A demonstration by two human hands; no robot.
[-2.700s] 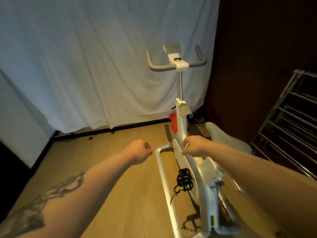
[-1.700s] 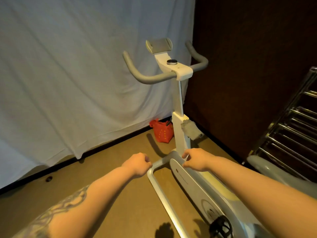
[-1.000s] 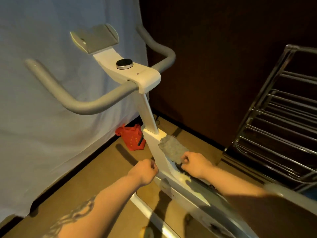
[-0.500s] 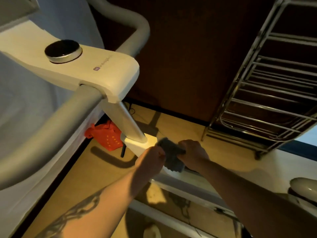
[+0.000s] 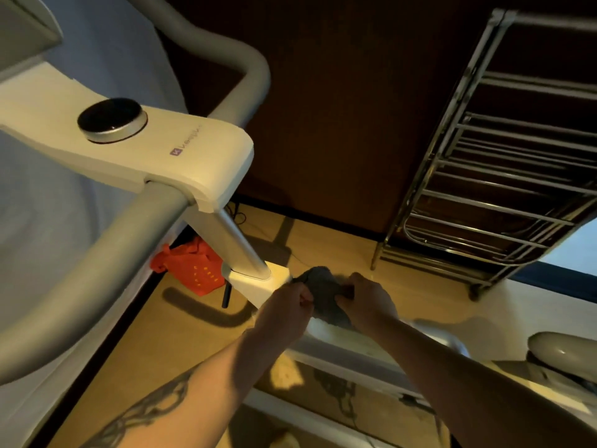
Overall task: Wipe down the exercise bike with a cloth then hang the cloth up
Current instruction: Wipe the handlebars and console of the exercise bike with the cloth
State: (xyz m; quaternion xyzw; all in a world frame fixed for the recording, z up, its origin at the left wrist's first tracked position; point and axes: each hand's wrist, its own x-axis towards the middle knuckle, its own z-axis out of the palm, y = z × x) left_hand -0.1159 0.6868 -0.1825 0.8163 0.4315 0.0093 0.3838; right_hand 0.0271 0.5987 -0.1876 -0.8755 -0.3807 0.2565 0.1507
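Observation:
The white exercise bike (image 5: pixel 200 156) fills the left of the view, with grey handlebars (image 5: pixel 97 253) and a round black knob (image 5: pixel 111 119) on its console. A crumpled grey cloth (image 5: pixel 323 292) lies against the frame just below the handlebar post (image 5: pixel 240 244). My left hand (image 5: pixel 284 310) grips the cloth's left edge and my right hand (image 5: pixel 368 300) grips its right side. The pale saddle (image 5: pixel 562 350) shows at the right edge.
A metal drying rack (image 5: pixel 504 150) stands at the right against a dark wall. A red bag (image 5: pixel 193 266) sits on the wooden floor behind the post, beside a white curtain (image 5: pixel 106 53).
I have come close to the bike and lean over its console. Both hands, held in fists earlier, have reached the grey cloth on the frame and taken hold of it.

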